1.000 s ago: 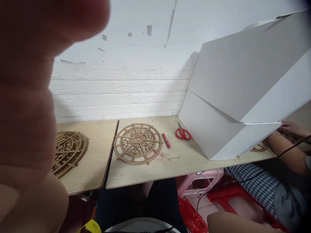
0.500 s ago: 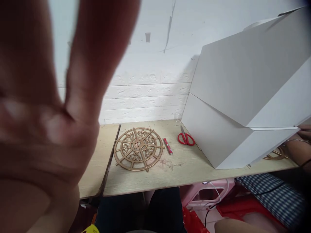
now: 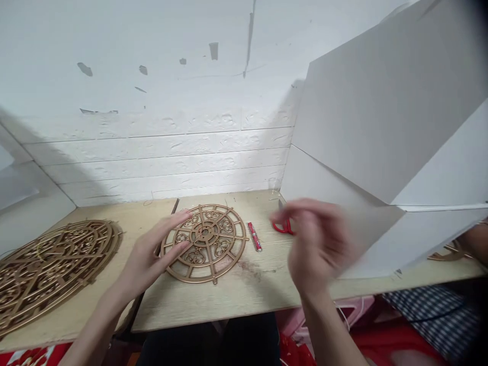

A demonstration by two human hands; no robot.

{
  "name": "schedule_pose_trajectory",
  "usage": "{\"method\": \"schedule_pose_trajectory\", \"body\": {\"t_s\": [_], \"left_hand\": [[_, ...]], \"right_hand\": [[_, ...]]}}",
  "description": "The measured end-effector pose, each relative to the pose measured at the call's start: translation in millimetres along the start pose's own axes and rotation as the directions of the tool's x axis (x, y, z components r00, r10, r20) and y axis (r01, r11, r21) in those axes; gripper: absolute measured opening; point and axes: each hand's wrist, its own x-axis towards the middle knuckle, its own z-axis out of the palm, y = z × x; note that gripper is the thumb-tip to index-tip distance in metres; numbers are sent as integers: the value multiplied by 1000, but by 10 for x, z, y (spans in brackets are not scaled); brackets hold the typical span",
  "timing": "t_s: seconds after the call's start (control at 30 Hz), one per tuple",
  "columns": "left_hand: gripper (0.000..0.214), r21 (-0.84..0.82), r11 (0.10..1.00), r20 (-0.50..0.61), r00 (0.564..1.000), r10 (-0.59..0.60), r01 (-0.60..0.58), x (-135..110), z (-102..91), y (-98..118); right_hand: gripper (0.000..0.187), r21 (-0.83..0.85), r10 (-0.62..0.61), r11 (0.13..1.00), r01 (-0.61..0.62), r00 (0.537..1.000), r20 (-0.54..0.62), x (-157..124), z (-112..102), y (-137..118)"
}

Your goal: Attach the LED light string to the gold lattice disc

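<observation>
A round gold openwork disc [image 3: 229,262] with spokes and scroll patterns lies flat on the table. My left hand [image 3: 152,249] reaches over its left edge, thumb and fingers apart; whether it touches the disc is hard to tell. Farther right, my right hand [image 3: 318,244] is raised above the table, its fingers bent and smeared by motion. Behind that hand a pair of red-handled scissors [image 3: 281,227] is partly hidden. Between the disc and the scissors lies a small red patterned stick [image 3: 255,237], its kind unclear.
Several similar gold discs [image 3: 61,259] are stacked at the left. A large white box-like panel [image 3: 381,132] rises at the right, beside a white brick-patterned wall [image 3: 190,165]. Another person's arm [image 3: 476,241] shows at the right edge. A gap [image 3: 139,305] separates two tabletops.
A large blurred hand that filled the left side has gone from there. Now my left hand is over the disc and my right hand near the scissors. The view has shifted left, revealing the stack.
</observation>
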Motion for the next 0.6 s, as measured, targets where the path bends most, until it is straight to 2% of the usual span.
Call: {"method": "schedule_pose_trajectory", "body": {"t_s": [0.07,0.13,0.17,0.2,0.27,0.4,0.6], "left_hand": [[55,86,989,92,987,-129,121,-129,196,-325],[60,145,972,176,962,-209,185,-273,372,-577],[60,160,966,187,954,-232,204,-338,448,-663],[61,170,960,181,951,-251,221,-393,514,-725],[61,177,955,158,951,-267,239,-471,610,-790],[56,177,947,118,950,-289,266,-516,684,-819],[48,202,936,129,940,-316,287,-530,684,-849]], "right_hand": [[18,-34,151,988,-148,974,170,115,154,378],[14,-172,275,960,-220,855,440,166,314,782],[15,-274,305,944,-183,800,517,163,379,964],[15,-377,317,920,-105,766,560,144,428,1121],[16,-479,335,878,-3,717,611,77,477,1354],[18,-499,362,867,-9,699,616,-70,439,1581],[15,-451,365,890,-73,706,607,-154,386,1693]]}}
